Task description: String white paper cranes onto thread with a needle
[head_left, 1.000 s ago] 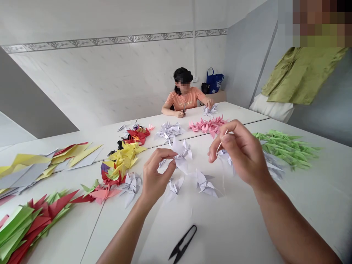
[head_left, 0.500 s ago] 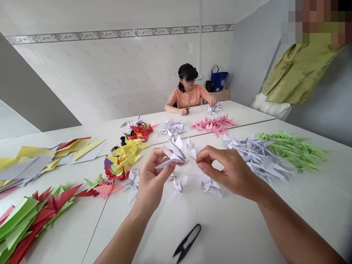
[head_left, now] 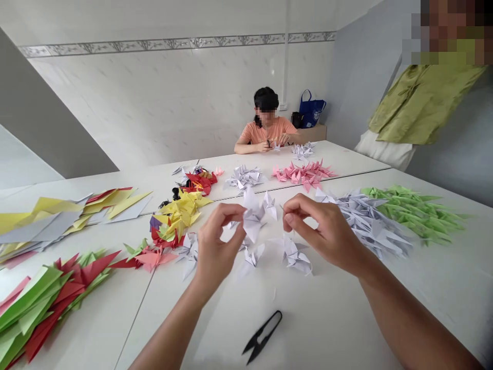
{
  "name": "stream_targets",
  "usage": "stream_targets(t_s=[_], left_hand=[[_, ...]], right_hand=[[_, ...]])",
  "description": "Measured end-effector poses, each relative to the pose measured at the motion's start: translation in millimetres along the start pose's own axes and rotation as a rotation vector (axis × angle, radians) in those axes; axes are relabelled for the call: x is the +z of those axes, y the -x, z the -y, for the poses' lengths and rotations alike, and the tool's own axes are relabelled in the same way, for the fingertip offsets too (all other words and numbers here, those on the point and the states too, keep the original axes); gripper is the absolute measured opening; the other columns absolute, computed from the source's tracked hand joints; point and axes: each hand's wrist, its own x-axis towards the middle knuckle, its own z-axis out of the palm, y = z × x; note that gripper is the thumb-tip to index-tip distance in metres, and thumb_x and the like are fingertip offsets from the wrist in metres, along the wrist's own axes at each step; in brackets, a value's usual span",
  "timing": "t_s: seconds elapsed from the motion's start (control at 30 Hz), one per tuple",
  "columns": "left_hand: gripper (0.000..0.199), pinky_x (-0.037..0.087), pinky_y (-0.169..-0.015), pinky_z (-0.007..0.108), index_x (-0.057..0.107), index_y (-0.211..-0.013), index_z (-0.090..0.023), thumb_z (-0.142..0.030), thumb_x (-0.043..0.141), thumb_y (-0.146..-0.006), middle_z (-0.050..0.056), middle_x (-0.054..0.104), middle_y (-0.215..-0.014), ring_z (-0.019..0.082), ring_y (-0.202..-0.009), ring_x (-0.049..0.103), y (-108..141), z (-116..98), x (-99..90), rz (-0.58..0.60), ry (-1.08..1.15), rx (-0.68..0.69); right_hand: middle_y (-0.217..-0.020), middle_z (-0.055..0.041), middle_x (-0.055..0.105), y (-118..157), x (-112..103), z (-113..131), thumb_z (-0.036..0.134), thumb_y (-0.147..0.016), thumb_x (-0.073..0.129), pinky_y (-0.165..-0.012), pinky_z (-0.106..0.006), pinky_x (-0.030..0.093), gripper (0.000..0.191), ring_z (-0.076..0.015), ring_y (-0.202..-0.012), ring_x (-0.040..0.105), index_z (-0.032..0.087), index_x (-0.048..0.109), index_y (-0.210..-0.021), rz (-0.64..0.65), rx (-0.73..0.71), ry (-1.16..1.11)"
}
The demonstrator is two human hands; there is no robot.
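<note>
As viewed from the head camera, the left hand (head_left: 217, 244) is closed in a pinch, its thumb and fingers grasping a white origami crane (head_left: 252, 218); the crane is held tilted above the white table (head_left: 346, 329), between the two hands; the right hand (head_left: 321, 231) is also closed in a pinch, its thumb and forefinger gripping a thin needle (head_left: 282, 207) just beside the crane; whether the needle touches the crane, or carries thread, is too fine to tell; two loose white cranes (head_left: 295, 255) lie on the table below the hands, and black thread snips (head_left: 262, 336) lie nearer the person; a heap of pale lilac cranes (head_left: 370, 223) lies to the right, touching a heap of green cranes (head_left: 412, 213); pink cranes (head_left: 304, 174) and further white cranes (head_left: 244, 177) lie ahead; yellow cranes (head_left: 177, 218) lie left of the hands, beside red cranes (head_left: 200, 182) farther on; stacks of folded coloured paper (head_left: 65, 216) and green and red folded paper (head_left: 42, 308) occupy the left side; a seated co-worker (head_left: 265, 128) works at the far end of the table, with both hands together at its edge; a blue tote bag (head_left: 311, 109) stands behind; a person in an olive-green top (head_left: 423, 103) stands at the right.
</note>
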Motion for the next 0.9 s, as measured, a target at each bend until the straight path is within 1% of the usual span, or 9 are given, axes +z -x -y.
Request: stream_targets(t_s=[0.07, 0.13, 0.17, 0.3, 0.4, 0.53, 0.73, 0.83, 0.9], left_hand=[[0.018, 0.054, -0.096, 0.033, 0.065, -0.106, -0.024, -0.025, 0.060, -0.089, 0.004, 0.068, -0.103, 0.017, -0.096, 0.065, -8, 17, -17.2, -0.004, -0.133, -0.033], [0.020, 0.053, -0.099, 0.035, 0.062, -0.105, -0.025, -0.033, 0.060, -0.087, 0.004, 0.068, -0.110, 0.019, -0.103, 0.067, -11, 40, -40.5, 0.013, -0.238, -0.137], [0.020, 0.054, -0.097, 0.036, 0.063, -0.102, -0.024, -0.034, 0.062, -0.084, 0.005, 0.070, -0.107, 0.021, -0.102, 0.068, -9, 52, -53.6, 0.034, -0.268, -0.178], [0.022, 0.054, -0.079, 0.039, 0.063, -0.087, -0.024, -0.038, 0.071, -0.072, 0.006, 0.074, -0.088, 0.030, -0.091, 0.070, 15, 97, -102.8, 0.054, -0.448, -0.329], [0.023, 0.051, -0.075, 0.039, 0.065, -0.082, -0.025, -0.042, 0.071, -0.069, 0.007, 0.075, -0.085, 0.032, -0.086, 0.068, 38, 115, -125.9, 0.056, -0.545, -0.371], [0.027, 0.050, -0.077, 0.036, 0.065, -0.083, -0.026, -0.048, 0.071, -0.071, 0.005, 0.075, -0.088, 0.028, -0.085, 0.067, 55, 126, -137.9, 0.050, -0.572, -0.389], [0.029, 0.051, -0.081, 0.032, 0.063, -0.094, -0.024, -0.050, 0.060, -0.083, 0.003, 0.074, -0.097, 0.024, -0.094, 0.068, 65, 127, -155.3, -0.068, -0.585, -0.420], [0.027, 0.052, -0.080, 0.033, 0.064, -0.092, -0.024, -0.046, 0.061, -0.078, 0.004, 0.075, -0.098, 0.026, -0.094, 0.068, 69, 125, -168.7, -0.061, -0.638, -0.424], [0.028, 0.052, -0.079, 0.035, 0.065, -0.097, -0.024, -0.039, 0.060, -0.074, 0.006, 0.076, -0.102, 0.028, -0.095, 0.069, 69, 123, -173.9, -0.032, -0.684, -0.420]], right_hand=[[-0.077, 0.0006, 0.065, -4, -1, -7, 0.031, -0.103, 0.051, -0.065, -0.025, 0.049, 0.017, -0.0139, -0.070, 0.064, 0.023, 0.055, -0.089, -0.051, 0.009, 0.001], [-0.078, -0.0004, 0.065, -9, 0, -20, 0.031, -0.102, 0.052, -0.068, -0.027, 0.051, 0.017, -0.0155, -0.073, 0.065, 0.022, 0.056, -0.088, -0.057, 0.053, -0.001], [-0.080, -0.0012, 0.066, -12, 1, -28, 0.031, -0.101, 0.051, -0.070, -0.028, 0.052, 0.016, -0.0165, -0.076, 0.066, 0.022, 0.056, -0.088, -0.042, 0.084, 0.005], [-0.091, -0.0042, 0.069, -17, 10, -58, 0.028, -0.100, 0.048, -0.073, -0.031, 0.052, 0.016, -0.0194, -0.085, 0.068, 0.022, 0.056, -0.088, 0.076, 0.197, 0.091], [-0.092, -0.0039, 0.069, -17, 17, -68, 0.028, -0.098, 0.049, -0.072, -0.031, 0.050, 0.016, -0.0189, -0.082, 0.067, 0.022, 0.057, -0.086, 0.123, 0.204, 0.109], [-0.091, -0.0032, 0.068, -15, 18, -65, 0.029, -0.099, 0.048, -0.071, -0.030, 0.047, 0.016, -0.0187, -0.082, 0.066, 0.022, 0.057, -0.087, 0.156, 0.211, 0.123], [-0.094, -0.0031, 0.069, -15, 13, -60, 0.029, -0.099, 0.048, -0.070, -0.030, 0.044, 0.016, -0.0189, -0.082, 0.067, 0.022, 0.056, -0.088, 0.172, 0.236, 0.146], [-0.094, -0.0034, 0.069, -16, 12, -62, 0.029, -0.099, 0.048, -0.071, -0.030, 0.045, 0.016, -0.0191, -0.082, 0.067, 0.022, 0.056, -0.088, 0.176, 0.237, 0.148], [-0.094, -0.0035, 0.069, -16, 12, -62, 0.030, -0.099, 0.048, -0.071, -0.030, 0.045, 0.016, -0.0191, -0.082, 0.067, 0.022, 0.056, -0.088, 0.176, 0.235, 0.149]])
